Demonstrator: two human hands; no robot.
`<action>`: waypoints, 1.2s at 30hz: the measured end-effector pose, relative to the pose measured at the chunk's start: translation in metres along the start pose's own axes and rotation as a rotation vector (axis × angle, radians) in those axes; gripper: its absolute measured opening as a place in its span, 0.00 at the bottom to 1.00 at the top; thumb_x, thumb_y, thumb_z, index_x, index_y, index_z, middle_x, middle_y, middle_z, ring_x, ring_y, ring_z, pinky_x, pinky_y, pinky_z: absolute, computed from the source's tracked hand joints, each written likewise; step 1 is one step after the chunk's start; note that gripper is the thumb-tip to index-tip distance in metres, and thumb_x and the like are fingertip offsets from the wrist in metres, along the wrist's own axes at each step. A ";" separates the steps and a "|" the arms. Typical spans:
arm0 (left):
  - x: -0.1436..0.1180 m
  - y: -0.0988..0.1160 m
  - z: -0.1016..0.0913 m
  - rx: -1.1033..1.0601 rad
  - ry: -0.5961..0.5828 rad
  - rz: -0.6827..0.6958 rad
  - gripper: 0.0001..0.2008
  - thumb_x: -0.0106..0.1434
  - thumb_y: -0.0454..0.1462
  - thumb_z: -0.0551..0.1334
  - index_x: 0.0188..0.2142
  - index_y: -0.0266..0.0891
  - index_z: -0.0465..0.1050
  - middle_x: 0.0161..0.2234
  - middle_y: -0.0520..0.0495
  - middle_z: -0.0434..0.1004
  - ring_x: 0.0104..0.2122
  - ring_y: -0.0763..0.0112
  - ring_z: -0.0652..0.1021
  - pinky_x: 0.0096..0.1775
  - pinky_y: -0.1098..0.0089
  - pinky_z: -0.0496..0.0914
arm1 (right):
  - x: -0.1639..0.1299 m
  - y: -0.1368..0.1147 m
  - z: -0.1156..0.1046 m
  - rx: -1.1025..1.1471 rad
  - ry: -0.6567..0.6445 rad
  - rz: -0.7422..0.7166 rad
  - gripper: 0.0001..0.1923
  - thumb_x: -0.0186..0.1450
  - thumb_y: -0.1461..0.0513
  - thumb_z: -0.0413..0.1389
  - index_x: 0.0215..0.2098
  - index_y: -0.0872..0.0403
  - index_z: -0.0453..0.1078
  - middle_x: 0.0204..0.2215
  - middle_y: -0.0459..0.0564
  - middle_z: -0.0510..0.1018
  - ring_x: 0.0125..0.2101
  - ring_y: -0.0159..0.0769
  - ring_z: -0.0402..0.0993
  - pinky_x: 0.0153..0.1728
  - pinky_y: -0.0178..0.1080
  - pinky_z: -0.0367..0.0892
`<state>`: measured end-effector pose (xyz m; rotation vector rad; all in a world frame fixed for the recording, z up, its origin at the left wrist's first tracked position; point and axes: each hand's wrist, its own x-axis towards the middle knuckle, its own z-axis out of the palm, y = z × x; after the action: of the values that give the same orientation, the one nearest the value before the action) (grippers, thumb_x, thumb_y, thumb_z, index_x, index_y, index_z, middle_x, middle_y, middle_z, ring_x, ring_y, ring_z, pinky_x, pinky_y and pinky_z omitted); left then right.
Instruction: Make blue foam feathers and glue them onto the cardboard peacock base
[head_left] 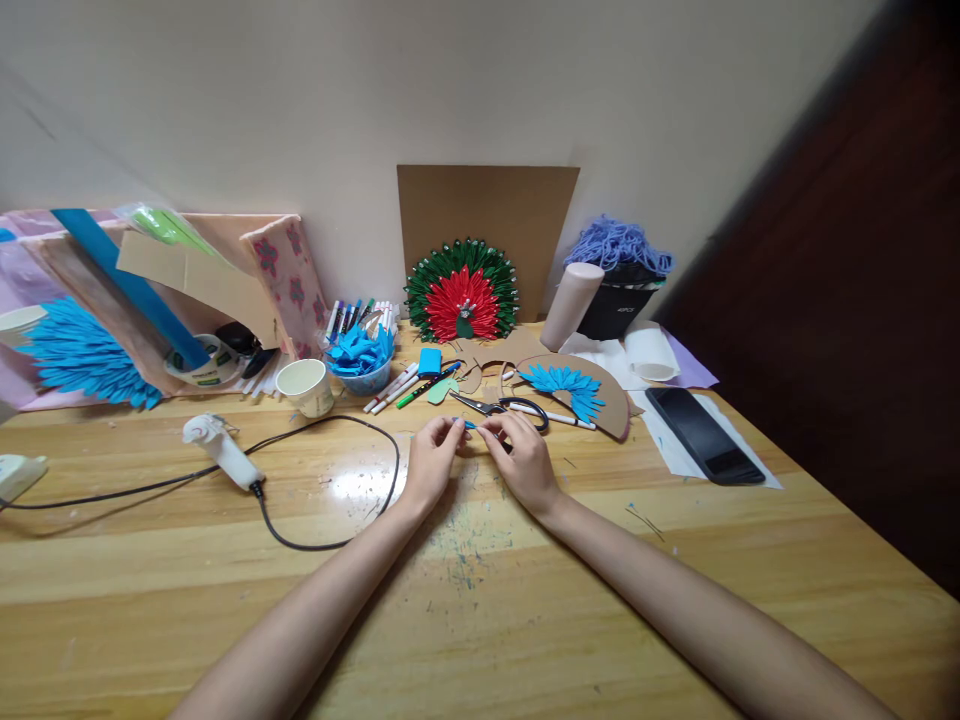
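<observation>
My left hand [431,462] and right hand [523,458] pinched a small blue paper piece [469,424] between fingertips, just near of the scissors [501,407] on the wooden table [480,600].

Honestly we can't read much here. The black container [624,298] up past the right hand [525,455] has a small pale mark, too tiny to make out. The tape roll [201,362] off beyond the left hand [431,460] shows green label patches, unreadable.
</observation>
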<state>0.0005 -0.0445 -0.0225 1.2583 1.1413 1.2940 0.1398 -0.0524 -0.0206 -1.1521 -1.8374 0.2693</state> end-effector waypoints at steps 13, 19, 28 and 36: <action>-0.002 0.003 0.001 0.012 -0.014 -0.043 0.11 0.54 0.43 0.61 0.25 0.36 0.67 0.22 0.52 0.69 0.23 0.74 0.71 0.26 0.74 0.66 | 0.000 0.001 0.000 -0.031 0.002 0.021 0.05 0.64 0.62 0.49 0.32 0.53 0.65 0.29 0.50 0.72 0.32 0.39 0.67 0.35 0.40 0.62; -0.002 0.002 0.001 0.041 -0.012 -0.026 0.10 0.54 0.41 0.60 0.26 0.35 0.67 0.23 0.51 0.69 0.23 0.75 0.70 0.26 0.75 0.66 | 0.001 0.002 0.001 -0.030 0.010 0.027 0.06 0.65 0.61 0.49 0.32 0.53 0.66 0.28 0.49 0.72 0.32 0.38 0.66 0.35 0.40 0.61; -0.001 0.003 -0.002 0.043 0.017 0.007 0.11 0.58 0.41 0.57 0.24 0.35 0.66 0.22 0.53 0.68 0.23 0.76 0.69 0.27 0.76 0.64 | 0.000 0.002 0.001 0.012 -0.034 -0.018 0.05 0.64 0.63 0.49 0.33 0.54 0.66 0.29 0.49 0.72 0.33 0.37 0.67 0.36 0.39 0.62; 0.002 -0.002 -0.005 0.072 0.070 0.059 0.09 0.57 0.41 0.59 0.31 0.36 0.67 0.27 0.51 0.70 0.28 0.74 0.72 0.32 0.73 0.67 | 0.001 0.004 0.001 0.017 -0.036 0.004 0.05 0.65 0.63 0.49 0.33 0.54 0.66 0.29 0.50 0.72 0.34 0.38 0.67 0.36 0.39 0.62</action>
<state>-0.0041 -0.0426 -0.0246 1.3167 1.2178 1.3609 0.1411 -0.0495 -0.0232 -1.1458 -1.8617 0.3092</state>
